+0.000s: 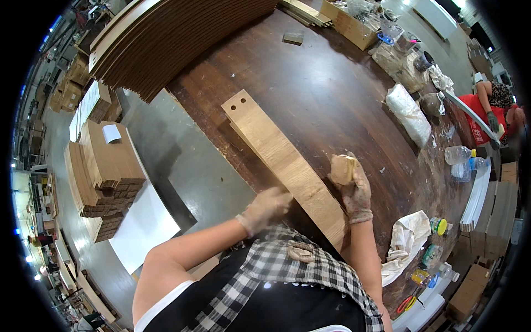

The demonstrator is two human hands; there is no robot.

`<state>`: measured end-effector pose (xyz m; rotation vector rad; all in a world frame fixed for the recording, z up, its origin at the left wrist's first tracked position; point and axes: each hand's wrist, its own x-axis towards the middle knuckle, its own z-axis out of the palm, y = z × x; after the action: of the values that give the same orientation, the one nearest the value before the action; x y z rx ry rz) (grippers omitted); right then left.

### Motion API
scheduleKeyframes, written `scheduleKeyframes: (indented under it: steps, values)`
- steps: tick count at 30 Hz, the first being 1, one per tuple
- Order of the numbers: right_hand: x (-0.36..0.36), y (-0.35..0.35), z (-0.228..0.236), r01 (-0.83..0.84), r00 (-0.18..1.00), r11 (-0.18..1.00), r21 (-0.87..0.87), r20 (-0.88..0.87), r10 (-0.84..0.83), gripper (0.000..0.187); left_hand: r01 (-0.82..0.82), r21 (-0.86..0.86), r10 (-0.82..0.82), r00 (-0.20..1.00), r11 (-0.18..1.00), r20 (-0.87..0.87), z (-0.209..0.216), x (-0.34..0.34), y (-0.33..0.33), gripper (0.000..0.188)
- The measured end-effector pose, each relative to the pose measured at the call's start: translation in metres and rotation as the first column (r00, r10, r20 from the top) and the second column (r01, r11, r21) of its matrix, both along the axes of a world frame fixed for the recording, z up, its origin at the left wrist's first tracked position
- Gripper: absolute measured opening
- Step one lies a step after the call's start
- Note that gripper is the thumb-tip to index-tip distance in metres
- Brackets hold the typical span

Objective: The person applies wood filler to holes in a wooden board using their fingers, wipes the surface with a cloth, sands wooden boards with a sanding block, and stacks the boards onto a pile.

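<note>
A long light-wood board (287, 166) lies slantwise on the dark brown table, with two round holes at its far end. Another piece shows under its left edge. My right hand (357, 193), in a thin pale glove, is closed around a small tan block-like pad (342, 167) just right of the board. I cannot make out whether the pad is sandpaper or a sponge. My left hand (266, 210), also gloved, is by the board's left edge near me. Motion blurs its fingers, so their grip does not show.
A tall stack of brown boards (177, 39) stands at the table's far left. Along the right lie a white bag (408, 115), plastic bottles (459, 155), a white cloth (406, 243) and red-handled scissors (406, 304). Boards are piled (105, 166) at left. Another person works at far right.
</note>
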<state>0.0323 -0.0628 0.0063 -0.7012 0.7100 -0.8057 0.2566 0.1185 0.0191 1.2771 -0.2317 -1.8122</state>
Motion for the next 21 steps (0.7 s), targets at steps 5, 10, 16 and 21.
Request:
scheduleKeyframes:
  steps: [5, 10, 16, 21]
  values:
    - [-0.033, -0.004, 0.012, 0.156, 0.988, 0.987, 0.032, -0.018, -0.156, 0.045, 0.66, -0.229, 0.195, 0.125, 0.715, 0.973, 0.041, 0.024, -0.008, 0.057]
    - [-0.022, -0.014, 0.018, 0.162, 0.987, 0.987, 0.016, -0.002, -0.162, 0.041, 0.901, -0.037, 0.411, -0.16, 0.431, 0.898, 0.034, 0.043, -0.078, 0.072]
    - [0.002, -0.025, 0.052, 0.124, 0.971, 0.979, -0.162, -0.183, -0.153, 0.044, 0.974, 0.073, 0.23, -0.123, 0.213, 0.965, 0.033, 0.031, -0.096, 0.078]
    - [0.06, -0.049, 0.08, -0.087, 0.937, 0.922, -0.377, -0.345, -0.053, 0.044, 0.984, 0.006, 0.242, -0.05, 0.18, 0.969, 0.029, 0.018, -0.101, 0.065]
